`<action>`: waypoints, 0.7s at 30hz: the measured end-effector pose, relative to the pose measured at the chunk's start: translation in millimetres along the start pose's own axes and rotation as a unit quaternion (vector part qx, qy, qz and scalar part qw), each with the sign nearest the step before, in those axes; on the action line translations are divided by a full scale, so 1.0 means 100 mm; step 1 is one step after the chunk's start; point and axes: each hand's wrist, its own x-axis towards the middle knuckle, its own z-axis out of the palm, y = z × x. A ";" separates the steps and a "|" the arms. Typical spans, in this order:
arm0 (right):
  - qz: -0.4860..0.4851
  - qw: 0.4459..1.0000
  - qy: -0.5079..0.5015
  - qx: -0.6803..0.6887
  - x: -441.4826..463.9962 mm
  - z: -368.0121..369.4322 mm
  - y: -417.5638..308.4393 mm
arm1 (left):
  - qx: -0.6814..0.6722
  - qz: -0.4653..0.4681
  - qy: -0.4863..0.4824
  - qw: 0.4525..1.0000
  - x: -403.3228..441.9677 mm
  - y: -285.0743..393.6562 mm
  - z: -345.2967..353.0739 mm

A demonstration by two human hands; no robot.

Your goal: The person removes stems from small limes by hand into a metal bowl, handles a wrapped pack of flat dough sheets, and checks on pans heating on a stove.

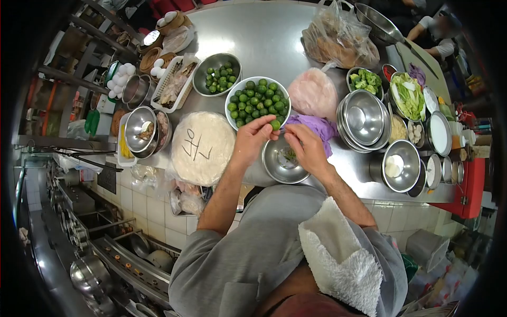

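Observation:
Between the thumb and fingertips of my left hand (252, 138) is a small green lime (275, 124), held at the near rim of a white bowl (229, 117). That bowl is heaped with limes (257, 99). My right hand (309, 150) is close by on the right, its thumb and fingers pinched together; what they hold, if anything, is too small to make out. Below both hands sits a steel bowl (272, 168) with some small dark green bits (290, 155) in it. Behind to the left, another steel bowl (198, 84) contains more small limes.
A large clear-wrapped white round package (203, 148) with black marks lies left of my hands. Right of them are a purple bag (319, 129), a pink bag (312, 92) and stacked steel bowls (363, 117). A person (435, 34) is at the far right.

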 end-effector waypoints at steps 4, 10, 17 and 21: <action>0.016 1.000 -0.021 0.005 -0.01 0.04 0.02 | 0.009 0.002 -0.011 1.000 -0.21 -0.14 0.10; 0.048 0.991 -0.124 0.012 -0.11 -0.10 0.03 | 0.192 0.058 0.000 0.980 -0.41 -0.17 0.14; 0.102 0.983 -0.148 0.044 -0.36 -0.11 0.13 | 0.115 0.040 -0.054 0.991 -0.48 -0.38 0.18; 0.127 0.987 -0.074 0.064 -0.45 -0.01 0.22 | 0.081 0.043 -0.066 0.994 -0.54 -0.39 0.25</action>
